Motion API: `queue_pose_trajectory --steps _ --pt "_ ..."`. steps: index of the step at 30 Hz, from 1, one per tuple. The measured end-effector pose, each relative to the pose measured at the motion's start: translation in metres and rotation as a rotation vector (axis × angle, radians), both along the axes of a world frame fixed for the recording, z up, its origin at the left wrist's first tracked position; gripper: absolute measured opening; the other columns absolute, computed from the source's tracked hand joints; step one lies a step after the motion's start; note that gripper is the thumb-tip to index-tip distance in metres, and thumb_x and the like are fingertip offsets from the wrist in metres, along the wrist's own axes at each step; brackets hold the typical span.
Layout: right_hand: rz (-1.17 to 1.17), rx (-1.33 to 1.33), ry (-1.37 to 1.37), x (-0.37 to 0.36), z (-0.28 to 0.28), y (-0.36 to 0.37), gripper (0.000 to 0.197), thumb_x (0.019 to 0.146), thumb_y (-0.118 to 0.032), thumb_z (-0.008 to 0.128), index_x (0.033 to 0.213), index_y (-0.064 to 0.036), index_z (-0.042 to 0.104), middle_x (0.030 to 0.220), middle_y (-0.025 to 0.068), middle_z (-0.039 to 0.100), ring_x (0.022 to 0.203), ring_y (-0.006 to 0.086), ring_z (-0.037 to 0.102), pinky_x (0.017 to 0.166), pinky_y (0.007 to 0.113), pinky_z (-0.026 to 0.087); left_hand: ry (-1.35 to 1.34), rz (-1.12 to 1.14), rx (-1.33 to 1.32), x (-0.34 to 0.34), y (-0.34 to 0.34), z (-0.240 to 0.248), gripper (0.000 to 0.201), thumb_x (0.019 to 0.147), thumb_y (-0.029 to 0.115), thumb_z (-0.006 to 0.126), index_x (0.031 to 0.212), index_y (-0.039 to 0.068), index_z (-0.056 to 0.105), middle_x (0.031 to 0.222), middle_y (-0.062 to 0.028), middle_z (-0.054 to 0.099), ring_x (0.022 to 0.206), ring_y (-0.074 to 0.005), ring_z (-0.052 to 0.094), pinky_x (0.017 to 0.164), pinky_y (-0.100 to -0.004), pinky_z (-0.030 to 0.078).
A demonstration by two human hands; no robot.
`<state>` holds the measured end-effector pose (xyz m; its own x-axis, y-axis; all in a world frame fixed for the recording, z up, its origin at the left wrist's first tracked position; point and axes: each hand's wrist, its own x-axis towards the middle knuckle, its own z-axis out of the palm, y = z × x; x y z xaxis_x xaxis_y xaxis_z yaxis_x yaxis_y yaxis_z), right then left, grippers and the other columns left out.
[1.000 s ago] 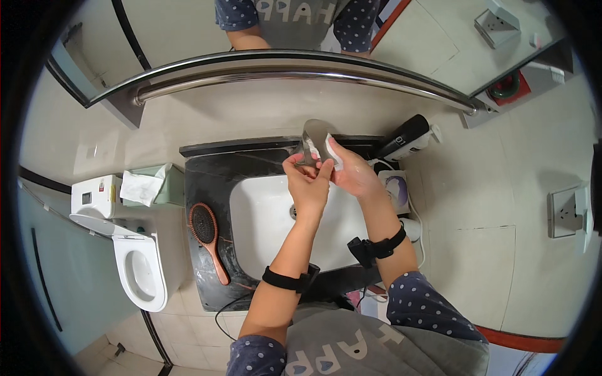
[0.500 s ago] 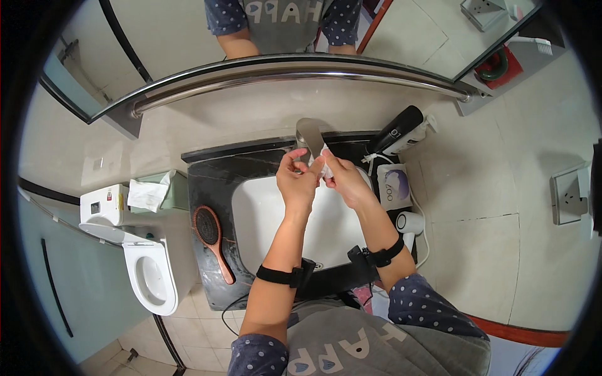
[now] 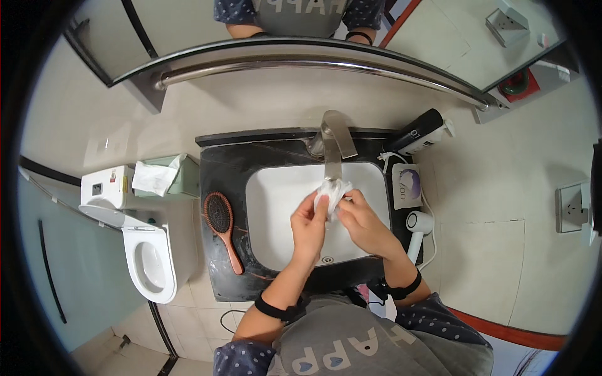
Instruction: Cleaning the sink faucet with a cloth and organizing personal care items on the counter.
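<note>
Clutches a white cloth, crumpled, between the left hand and the right hand, grasping with both, over the basin and right by the spout end of the tap. Has a brush left of the basin on the surface; to the right, a packet, a dryer and a black bottle. Faces a rail below a mirror. Has a toilet farther left.
</note>
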<state>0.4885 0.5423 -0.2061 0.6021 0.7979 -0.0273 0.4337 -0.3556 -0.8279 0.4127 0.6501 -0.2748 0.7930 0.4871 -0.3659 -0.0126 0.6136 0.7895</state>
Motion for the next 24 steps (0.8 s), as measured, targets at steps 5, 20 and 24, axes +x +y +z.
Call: queue_pose_trajectory --steps 5,20,24 --pt "-0.393 -0.052 0.023 0.030 -0.023 0.007 0.039 0.092 -0.020 0.059 0.125 0.0001 0.054 0.098 0.0169 0.064 0.084 0.0255 0.064 0.072 0.033 0.051 0.031 0.373 0.624 0.060 0.066 -0.001 0.030 0.093 0.019 0.060 0.116 0.000 0.062 0.092 -0.0068 0.065 0.078 -0.0148 0.060 0.068 -0.0242 0.049" --pt "-0.398 0.068 0.262 0.038 -0.075 0.038 0.048 0.101 -0.024 0.042 0.146 -0.0099 0.032 0.090 0.0103 0.069 0.072 0.0145 0.067 0.062 0.027 0.052 -0.045 0.190 0.761 0.119 0.065 -0.016 0.021 0.082 0.004 0.069 0.103 0.005 0.072 0.110 -0.0201 0.067 0.090 -0.0194 0.069 0.074 -0.0268 0.054" --pt "-0.311 0.039 0.293 0.044 -0.069 0.034 0.044 0.103 -0.026 0.039 0.143 -0.0083 0.036 0.089 0.0077 0.067 0.078 0.0143 0.066 0.066 0.027 0.052 -0.073 0.125 1.234 0.113 0.061 -0.008 0.014 0.078 0.005 0.069 0.091 0.003 0.073 0.096 -0.0111 0.063 0.088 -0.0284 0.062 0.072 -0.0364 0.052"
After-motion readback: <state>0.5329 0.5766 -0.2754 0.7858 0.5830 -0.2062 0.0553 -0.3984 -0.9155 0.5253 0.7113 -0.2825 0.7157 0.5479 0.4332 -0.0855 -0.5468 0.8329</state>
